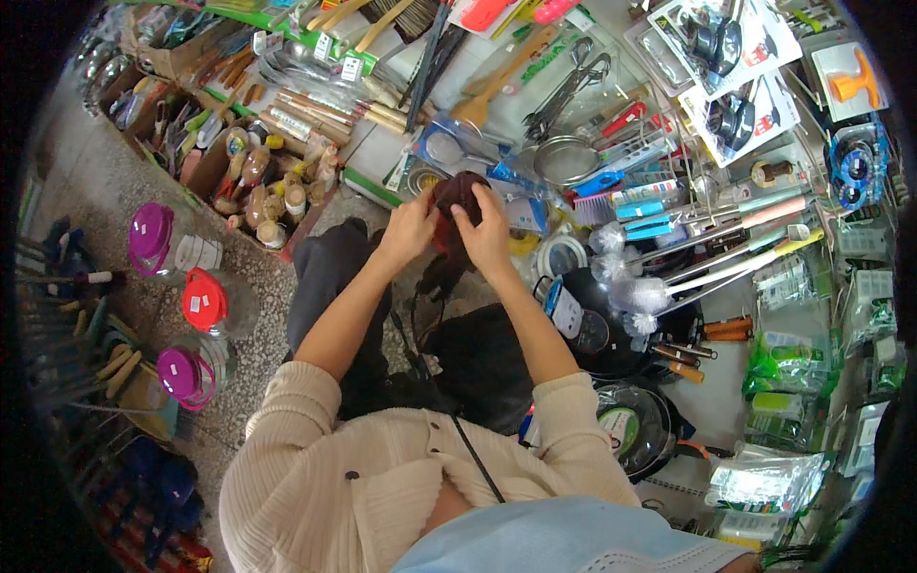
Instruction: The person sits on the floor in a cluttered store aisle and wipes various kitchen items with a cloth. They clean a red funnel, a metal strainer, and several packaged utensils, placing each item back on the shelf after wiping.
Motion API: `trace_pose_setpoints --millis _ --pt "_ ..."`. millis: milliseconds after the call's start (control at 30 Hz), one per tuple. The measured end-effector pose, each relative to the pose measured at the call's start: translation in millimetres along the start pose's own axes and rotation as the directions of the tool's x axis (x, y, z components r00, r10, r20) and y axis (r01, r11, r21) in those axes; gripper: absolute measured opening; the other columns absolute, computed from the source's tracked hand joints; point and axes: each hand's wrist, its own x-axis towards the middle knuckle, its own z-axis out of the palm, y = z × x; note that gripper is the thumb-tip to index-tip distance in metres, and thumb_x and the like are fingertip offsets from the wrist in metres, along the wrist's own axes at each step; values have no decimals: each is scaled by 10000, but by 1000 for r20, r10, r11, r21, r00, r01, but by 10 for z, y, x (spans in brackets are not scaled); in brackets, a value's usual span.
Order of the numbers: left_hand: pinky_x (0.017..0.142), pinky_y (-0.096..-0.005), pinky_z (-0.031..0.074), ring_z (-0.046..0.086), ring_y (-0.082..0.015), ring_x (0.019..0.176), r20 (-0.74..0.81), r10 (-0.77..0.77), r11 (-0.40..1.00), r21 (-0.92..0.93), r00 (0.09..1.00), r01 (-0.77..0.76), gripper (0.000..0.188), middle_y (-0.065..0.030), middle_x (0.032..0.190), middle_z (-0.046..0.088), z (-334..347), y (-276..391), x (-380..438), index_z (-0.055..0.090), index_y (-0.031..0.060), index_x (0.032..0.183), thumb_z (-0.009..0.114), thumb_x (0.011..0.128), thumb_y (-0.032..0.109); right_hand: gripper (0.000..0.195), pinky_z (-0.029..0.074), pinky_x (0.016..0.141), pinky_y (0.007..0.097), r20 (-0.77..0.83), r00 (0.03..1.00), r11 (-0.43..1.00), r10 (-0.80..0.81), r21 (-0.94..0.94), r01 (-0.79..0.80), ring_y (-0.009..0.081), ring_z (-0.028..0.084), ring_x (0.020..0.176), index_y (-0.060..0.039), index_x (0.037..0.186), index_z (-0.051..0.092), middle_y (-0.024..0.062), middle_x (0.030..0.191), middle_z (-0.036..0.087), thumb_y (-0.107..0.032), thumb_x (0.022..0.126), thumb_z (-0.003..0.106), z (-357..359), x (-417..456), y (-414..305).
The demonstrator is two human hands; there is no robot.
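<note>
My left hand (pixel 410 230) and my right hand (pixel 486 233) meet in front of my knees. Between them they grip a dark maroon item (pixel 462 189), soft-looking and bunched up; its exact kind cannot be made out. Both thumbs rest on its near side. Dark reddish material hangs below the fingers, partly in shadow. Just beyond the hands lie a packaged strainer (pixel 443 147) and a round wire-mesh sieve (pixel 566 160). A white coiled hose (pixel 562 254) is to the right of my right hand.
Bottle brushes (pixel 641 294) jut out above a black pan (pixel 609 351) at right. A cardboard box of wooden-handled goods (pixel 269 179) stands at left. On the speckled floor are clear jars with purple (pixel 152 228) and red lids (pixel 204 299). Carded black utensils (pixel 723 36) lie far right.
</note>
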Motion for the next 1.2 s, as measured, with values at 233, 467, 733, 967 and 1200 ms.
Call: trace_pose_setpoints --millis 233,467,733,967,1200 --pt "753 -468 441 550 -443 869 -53 -37 992 -125 998 30 446 -288 918 579 -59 256 -6 435 35 1246 514 809 78 214 416 842 429 274 935 826 -225 -455 332 362 510 972 29 961 513 198 1052 545 -55 765 529 -16 2 69" --pt "786 -365 462 574 -366 950 -242 182 953 -196 953 -232 500 -211 1130 547 15 272 -56 452 46 1257 524 770 -36 217 457 764 411 336 942 722 16 -656 222 329 565 879 16 962 518 172 924 597 -83 769 510 -52 75 -61" --pt "724 -423 472 558 -405 892 -287 190 944 -210 939 -255 485 -227 1082 548 101 260 -69 460 62 1248 553 776 -2 275 468 607 434 303 885 868 353 -460 -189 280 594 609 9 724 565 155 595 568 -259 778 536 56 81 24" --pt "788 -446 448 539 -421 934 -258 170 974 -104 951 -202 444 -249 1051 559 49 198 16 441 34 1248 511 809 32 148 445 643 310 504 551 66 665 695 -716 162 549 715 -57 806 589 21 787 576 -172 728 541 -707 -104 48" --pt "752 -448 461 542 -446 912 -237 100 973 -182 966 -145 408 -264 992 566 112 284 3 423 24 1214 479 812 -13 308 437 865 356 197 781 293 593 850 -437 216 555 995 -13 1093 522 87 1087 574 -143 819 571 -1001 -121 -271"
